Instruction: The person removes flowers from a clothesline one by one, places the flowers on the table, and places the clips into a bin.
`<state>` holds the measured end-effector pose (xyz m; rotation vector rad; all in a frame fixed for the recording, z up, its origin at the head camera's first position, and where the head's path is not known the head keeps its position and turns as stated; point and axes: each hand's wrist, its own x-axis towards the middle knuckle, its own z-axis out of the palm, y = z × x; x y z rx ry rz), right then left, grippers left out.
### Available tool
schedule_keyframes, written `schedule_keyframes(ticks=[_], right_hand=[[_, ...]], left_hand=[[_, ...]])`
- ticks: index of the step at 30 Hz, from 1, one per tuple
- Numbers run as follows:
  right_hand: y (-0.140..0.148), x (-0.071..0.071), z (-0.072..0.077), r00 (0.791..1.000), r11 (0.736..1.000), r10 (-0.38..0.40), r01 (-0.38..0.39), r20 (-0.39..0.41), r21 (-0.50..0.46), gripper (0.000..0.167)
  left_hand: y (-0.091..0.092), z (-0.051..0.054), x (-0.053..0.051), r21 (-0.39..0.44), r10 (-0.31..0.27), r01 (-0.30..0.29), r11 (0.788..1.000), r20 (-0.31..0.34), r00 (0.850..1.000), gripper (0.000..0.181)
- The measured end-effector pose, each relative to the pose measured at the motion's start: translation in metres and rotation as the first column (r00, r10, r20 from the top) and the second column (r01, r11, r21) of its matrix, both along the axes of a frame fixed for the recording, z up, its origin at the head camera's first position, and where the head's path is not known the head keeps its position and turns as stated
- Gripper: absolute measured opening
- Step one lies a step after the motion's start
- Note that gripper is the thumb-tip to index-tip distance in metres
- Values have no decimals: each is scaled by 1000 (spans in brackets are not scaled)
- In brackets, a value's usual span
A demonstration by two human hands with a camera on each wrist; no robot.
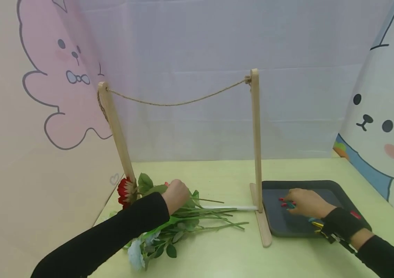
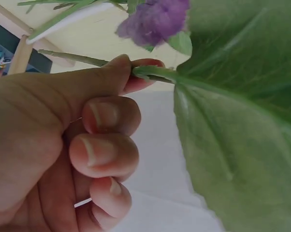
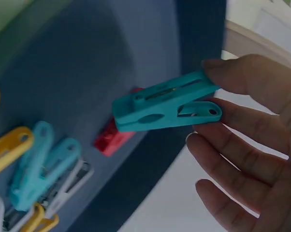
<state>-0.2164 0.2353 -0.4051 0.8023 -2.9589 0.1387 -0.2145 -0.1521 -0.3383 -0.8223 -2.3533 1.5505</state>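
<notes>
My left hand [image 1: 177,196] pinches a green flower stem [image 2: 157,73] between thumb and index finger, the other fingers curled below. Large green leaves [image 2: 223,125] spread from that stem, and a purple flower [image 2: 152,21] shows behind it. A red flower [image 1: 124,191] lies left of this hand; whether it belongs to the held stem, I cannot tell. Over the dark tray [image 1: 316,189], my right hand [image 1: 306,202] pinches a teal clothespin [image 3: 160,104] by its handle ends. Beneath it lies a red clothespin [image 3: 111,137], partly hidden.
A wooden frame with a left post [image 1: 117,131] and right post [image 1: 257,146] carries a sagging twine [image 1: 169,104]. Loose stems and a pale blue flower [image 1: 136,253] lie on the table. Several clothespins, including a yellow one [image 3: 7,150], sit in the tray.
</notes>
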Motion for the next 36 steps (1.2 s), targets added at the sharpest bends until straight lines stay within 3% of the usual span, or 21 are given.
schedule_keyframes(ticks=[5, 9, 14, 21, 36], right_hand=[[-2, -5, -19, 999, 998, 37, -37, -12, 49, 22], [-3, -4, -31, 999, 998, 45, -45, 2, 54, 25], [-3, 0, -36, 998, 997, 67, -67, -13, 35, 27], [0, 0, -39, 998, 998, 56, -55, -40, 27, 28], [-7, 8, -25, 998, 999, 29, -27, -53, 39, 30]], left_hand=[[-1, -25, -18, 38, -50, 49, 998, 31, 998, 54], [-5, -44, -30, 104, -130, 123, 987, 72, 989, 50], [-11, -59, -33, 203, -225, 201, 958, 103, 969, 52], [-13, -56, -28, 232, -249, 224, 947, 89, 964, 56], [-12, -44, -27, 255, -256, 222, 941, 105, 961, 51]])
